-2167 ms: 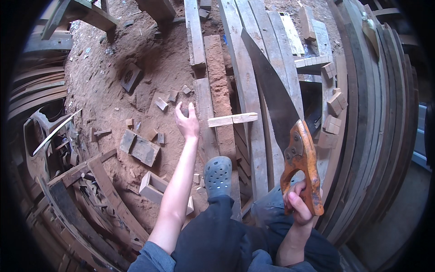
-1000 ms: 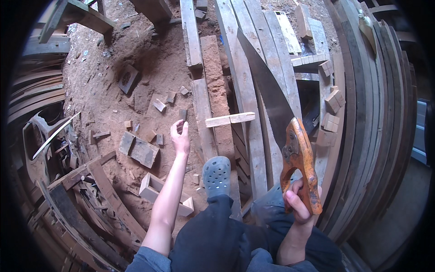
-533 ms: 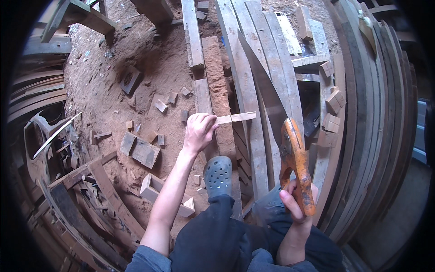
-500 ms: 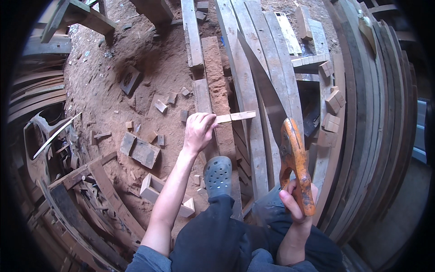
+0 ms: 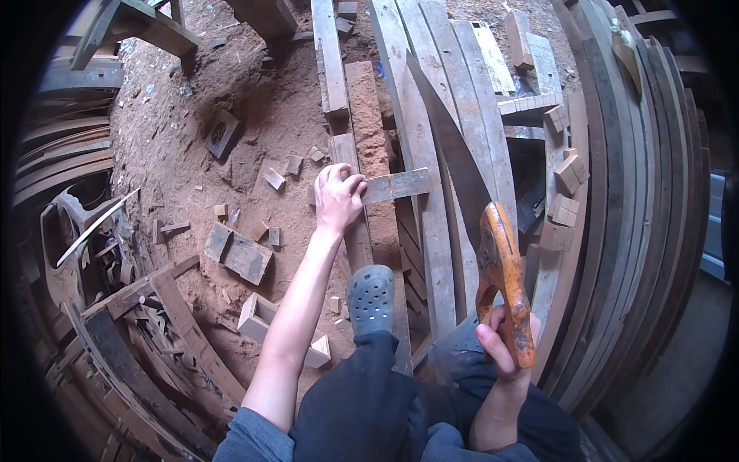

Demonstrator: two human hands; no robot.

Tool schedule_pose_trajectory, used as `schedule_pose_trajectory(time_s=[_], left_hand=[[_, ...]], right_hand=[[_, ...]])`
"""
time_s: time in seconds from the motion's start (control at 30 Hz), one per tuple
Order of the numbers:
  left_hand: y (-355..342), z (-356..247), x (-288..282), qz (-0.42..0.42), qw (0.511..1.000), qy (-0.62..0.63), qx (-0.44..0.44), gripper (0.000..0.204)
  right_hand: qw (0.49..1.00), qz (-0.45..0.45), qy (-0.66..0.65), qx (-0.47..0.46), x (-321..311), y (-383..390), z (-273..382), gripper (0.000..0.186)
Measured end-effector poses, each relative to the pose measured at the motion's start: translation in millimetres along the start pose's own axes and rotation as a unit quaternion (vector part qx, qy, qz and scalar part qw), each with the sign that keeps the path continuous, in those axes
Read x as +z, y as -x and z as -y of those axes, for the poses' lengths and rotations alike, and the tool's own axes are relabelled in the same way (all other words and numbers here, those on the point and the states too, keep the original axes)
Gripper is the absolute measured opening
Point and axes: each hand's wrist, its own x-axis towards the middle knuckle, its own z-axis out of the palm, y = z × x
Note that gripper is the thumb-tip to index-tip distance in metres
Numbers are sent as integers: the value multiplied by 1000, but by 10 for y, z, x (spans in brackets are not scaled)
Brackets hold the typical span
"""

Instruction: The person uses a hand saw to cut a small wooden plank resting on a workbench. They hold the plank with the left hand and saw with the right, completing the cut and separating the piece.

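My left hand [image 5: 339, 198] is closed on a short flat wooden board [image 5: 396, 186], which lies crosswise with its broad grey face up. A line crosses the board near its middle. Beneath it run a narrow plank [image 5: 342, 152] and a sawdust-covered beam [image 5: 366, 100], and its right end reaches over a long grey plank. In my right hand [image 5: 505, 339] is a handsaw, gripped by its worn orange handle [image 5: 504, 281]. The saw blade [image 5: 453, 146] points up and away, apart from the board, over the long planks [image 5: 419, 131].
My clog-shod foot [image 5: 370, 296] rests on the beam. Wood offcuts [image 5: 239, 252] and an open wooden box [image 5: 258, 316] lie on the sawdust-covered ground to the left. Small blocks [image 5: 570, 173] sit at the right, beside stacked long boards [image 5: 616, 192]. Wooden frames [image 5: 192, 331] stand lower left.
My left hand has turned the board from its narrow edge to its broad face and shifted it slightly away from me. The saw and my right hand have hardly moved.
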Motion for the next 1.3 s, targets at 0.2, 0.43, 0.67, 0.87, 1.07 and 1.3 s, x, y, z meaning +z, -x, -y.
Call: schedule_pose_trajectory(time_s=[0.2,0.43,0.67,0.87,1.07,1.3], left_hand=[[51,-43,-39,8,1000,11,-23,28],[171,-148,-52,58,997,23,43,61],[85,-160,-68,51,997,42,48,61],[-309,-206,144,-14,976,39,-216,69],[-274,-251,362,47,957,11,-287,75],[232,-198,164,-22,949,61,-310,73]], right_hand=[[1000,5,0,1,-18,-10,-4,20],[1000,-7,-14,5,-17,-7,-3,21],[1000,-3,-4,-6,-35,-19,2,21],[998,-19,-61,-9,15,7,-87,18],[996,-36,-85,19,5,61,-255,14],[1000,-11,-17,-1,10,78,-433,14]])
